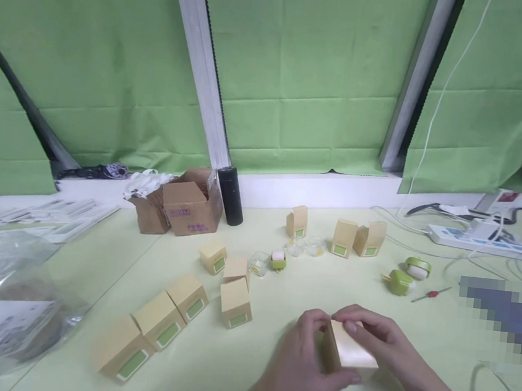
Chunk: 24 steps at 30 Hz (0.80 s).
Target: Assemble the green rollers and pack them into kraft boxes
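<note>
A small tan cardboard box (pixel 351 347) is held between my two hands above the near part of the table. My left hand (pixel 301 364) wraps around its left side and near edge, thumb at the front. My right hand (pixel 381 339) presses its fingers on the box's top far edge. What is inside the box is hidden. To the left stand similar boxes with green labels, among them one box (pixel 235 303) closest to my hands and a row ending in a blurred box (pixel 126 347).
Open boxes (pixel 344 238), clear plastic pieces (pixel 259 264) and green-and-white items (pixel 400 282) lie farther back. A red-handled screwdriver (pixel 432 294) is on the right, near a power strip (pixel 475 240). A brown carton (pixel 192 204), black cylinder (pixel 230 196) and plastic bag (pixel 10 312) are left.
</note>
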{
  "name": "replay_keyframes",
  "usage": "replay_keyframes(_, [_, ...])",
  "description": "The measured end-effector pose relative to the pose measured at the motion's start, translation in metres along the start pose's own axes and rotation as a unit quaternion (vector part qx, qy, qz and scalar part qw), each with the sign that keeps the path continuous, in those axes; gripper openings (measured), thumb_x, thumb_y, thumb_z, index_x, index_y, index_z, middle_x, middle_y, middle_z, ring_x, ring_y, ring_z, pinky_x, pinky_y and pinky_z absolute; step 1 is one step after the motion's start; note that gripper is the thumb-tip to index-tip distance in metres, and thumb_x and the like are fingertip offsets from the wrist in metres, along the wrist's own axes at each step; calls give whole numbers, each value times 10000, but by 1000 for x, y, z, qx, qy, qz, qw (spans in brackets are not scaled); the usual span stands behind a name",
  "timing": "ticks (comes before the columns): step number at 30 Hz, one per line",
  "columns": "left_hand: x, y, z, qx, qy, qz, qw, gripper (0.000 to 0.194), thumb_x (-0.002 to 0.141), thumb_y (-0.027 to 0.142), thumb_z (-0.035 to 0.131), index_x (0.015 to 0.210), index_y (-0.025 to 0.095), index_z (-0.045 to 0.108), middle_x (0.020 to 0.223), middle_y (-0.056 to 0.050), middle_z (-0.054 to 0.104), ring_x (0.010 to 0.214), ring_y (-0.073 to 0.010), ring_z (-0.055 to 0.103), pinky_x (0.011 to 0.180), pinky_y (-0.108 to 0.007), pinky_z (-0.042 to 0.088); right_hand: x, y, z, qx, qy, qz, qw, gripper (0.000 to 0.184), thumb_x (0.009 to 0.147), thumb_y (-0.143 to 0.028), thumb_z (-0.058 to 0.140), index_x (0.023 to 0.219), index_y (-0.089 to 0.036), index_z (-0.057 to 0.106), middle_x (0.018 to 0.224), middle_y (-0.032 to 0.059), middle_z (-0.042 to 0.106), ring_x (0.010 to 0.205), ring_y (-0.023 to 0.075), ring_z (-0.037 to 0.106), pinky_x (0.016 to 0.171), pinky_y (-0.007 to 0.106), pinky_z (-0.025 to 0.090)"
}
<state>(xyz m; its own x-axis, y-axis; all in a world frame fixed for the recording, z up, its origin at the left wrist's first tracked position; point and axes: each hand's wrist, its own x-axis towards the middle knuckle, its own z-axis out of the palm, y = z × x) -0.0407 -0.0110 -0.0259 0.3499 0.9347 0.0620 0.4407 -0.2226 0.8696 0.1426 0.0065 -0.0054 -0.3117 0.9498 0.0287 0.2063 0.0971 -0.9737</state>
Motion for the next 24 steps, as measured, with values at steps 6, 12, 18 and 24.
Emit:
replay_keyframes(6, [0, 2, -2, -3, 1, 16, 1000, 712, 606, 474, 748, 1159, 215, 382, 1160, -99, 584, 1028, -259, 557, 860, -430, 453, 1, -4, -1, 33, -24, -6, 999, 300, 814, -517, 574, 861, -254, 711, 951, 53, 674, 968, 261, 598, 844, 370, 479])
replay_keyframes(12, [0, -3, 0, 22, -3, 24, 999, 835, 603, 492, 745, 1269, 214, 325, 1235, -113, 559, 1112, -284, 527, 940, -465, 422, 1, -7, 0, 67, -36, -18, 997, 257, 815, -479, 596, 881, -263, 718, 920, 47, 671, 963, 253, 601, 842, 365, 475])
replay_keyframes(18, [0, -9, 2, 27, 3, 48, 998, 852, 622, 519, 724, 1306, 220, 313, 1232, -113, 561, 1098, -287, 540, 928, -463, 441, 2, -7, 2, 49, -31, 10, 998, 326, 780, -537, 599, 826, -234, 708, 939, 62, 679, 951, 265, 609, 848, 371, 471])
replay_keyframes(24, [-1, 2, -2, 76, -15, 130, 989, 762, 696, 423, 702, 1347, 259, 342, 1258, -81, 553, 1073, -279, 538, 930, -460, 445, 3, 6, 15, 83, 46, 25, 995, 467, 729, -550, 634, 1098, -271, 570, 840, 33, 658, 894, 259, 624, 832, 401, 484])
